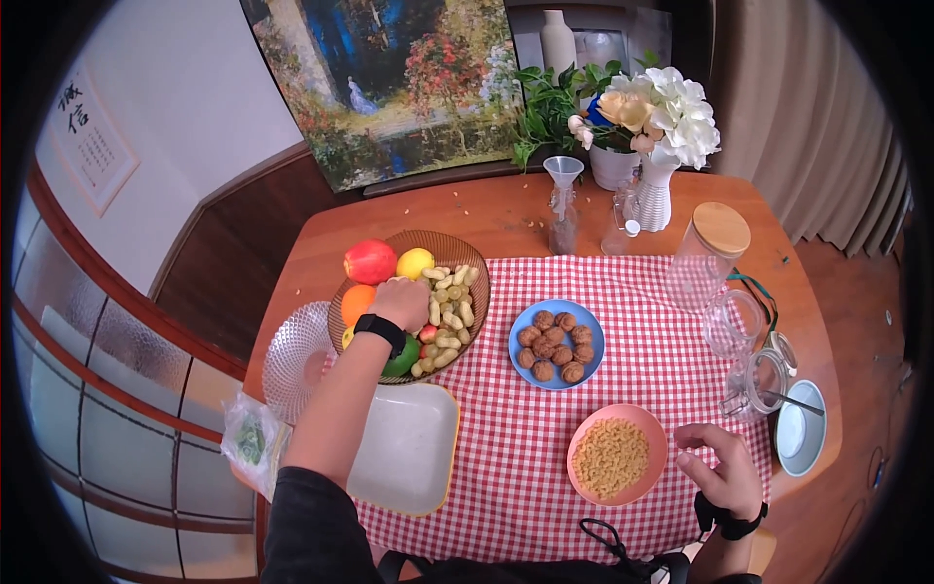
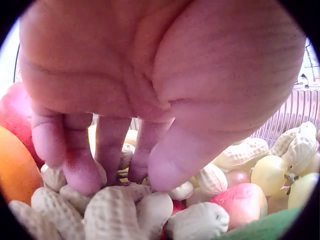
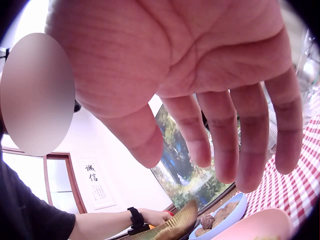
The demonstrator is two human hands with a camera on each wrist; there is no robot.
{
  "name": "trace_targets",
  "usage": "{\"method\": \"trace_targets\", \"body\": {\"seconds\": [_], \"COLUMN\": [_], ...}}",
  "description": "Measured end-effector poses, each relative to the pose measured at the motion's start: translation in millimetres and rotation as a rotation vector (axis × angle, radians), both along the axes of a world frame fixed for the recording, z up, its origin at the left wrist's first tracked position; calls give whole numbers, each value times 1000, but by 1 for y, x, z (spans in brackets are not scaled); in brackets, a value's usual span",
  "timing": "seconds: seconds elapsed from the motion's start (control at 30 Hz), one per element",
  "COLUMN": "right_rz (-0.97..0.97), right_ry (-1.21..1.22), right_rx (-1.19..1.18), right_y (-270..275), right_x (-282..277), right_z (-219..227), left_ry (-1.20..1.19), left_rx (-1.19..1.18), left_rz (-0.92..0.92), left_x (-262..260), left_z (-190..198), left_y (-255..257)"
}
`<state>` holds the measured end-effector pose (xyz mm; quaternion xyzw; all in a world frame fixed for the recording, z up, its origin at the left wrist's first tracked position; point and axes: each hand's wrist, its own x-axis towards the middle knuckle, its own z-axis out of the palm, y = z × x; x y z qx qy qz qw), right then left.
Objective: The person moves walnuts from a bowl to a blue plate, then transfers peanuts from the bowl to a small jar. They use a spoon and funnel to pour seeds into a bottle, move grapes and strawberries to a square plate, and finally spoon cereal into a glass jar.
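My left hand (image 1: 404, 304) reaches down into a brown ribbed basket (image 1: 443, 249). In the left wrist view its fingers (image 2: 82, 172) point downward, slightly bent and spread, their tips among peanuts (image 2: 112, 212); nothing shows gripped between them. Around the hand lie a red fruit (image 1: 370, 261), a lemon (image 1: 415, 263), an orange (image 1: 357, 300), a green fruit (image 1: 401, 361) and pale grapes (image 2: 270, 172). Loosely bent and holding nothing, my right hand (image 1: 725, 467) hovers just right of a pink bowl (image 1: 659, 450) of small yellow pasta (image 1: 610, 457).
A blue plate (image 1: 520, 365) of walnuts (image 1: 550, 341) sits mid-table on a checked cloth (image 1: 506, 467). A white tray (image 1: 404, 453), clear bowl (image 1: 292, 355) and plastic bag (image 1: 248, 443) stand left. Glass jars (image 1: 730, 326) and a light-blue bowl (image 1: 803, 443) line the right; bottles (image 1: 562, 229) and flowers (image 1: 681, 117) stand behind.
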<state>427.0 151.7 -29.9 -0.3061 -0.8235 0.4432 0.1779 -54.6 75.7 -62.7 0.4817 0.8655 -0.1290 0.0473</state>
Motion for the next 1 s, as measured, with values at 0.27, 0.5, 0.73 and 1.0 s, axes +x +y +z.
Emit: {"method": "trace_targets", "body": {"seconds": [0.27,0.5,0.73,1.0], "right_rz": [-5,1,-22,-26], "right_ry": [11,21,24,-246], "right_rx": [-10,4,27,-126], "right_y": [0,0,4,14], "right_x": [4,5,12,16], "right_z": [3,5,-12,-39], "left_ry": [-172,-158,-167,-102], "left_rx": [-112,-119,-140,-197], "left_rz": [105,145,199,136], "left_x": [0,9,4,-13], "left_z": [10,22,16,-10], "left_y": [13,13,13,26]}}
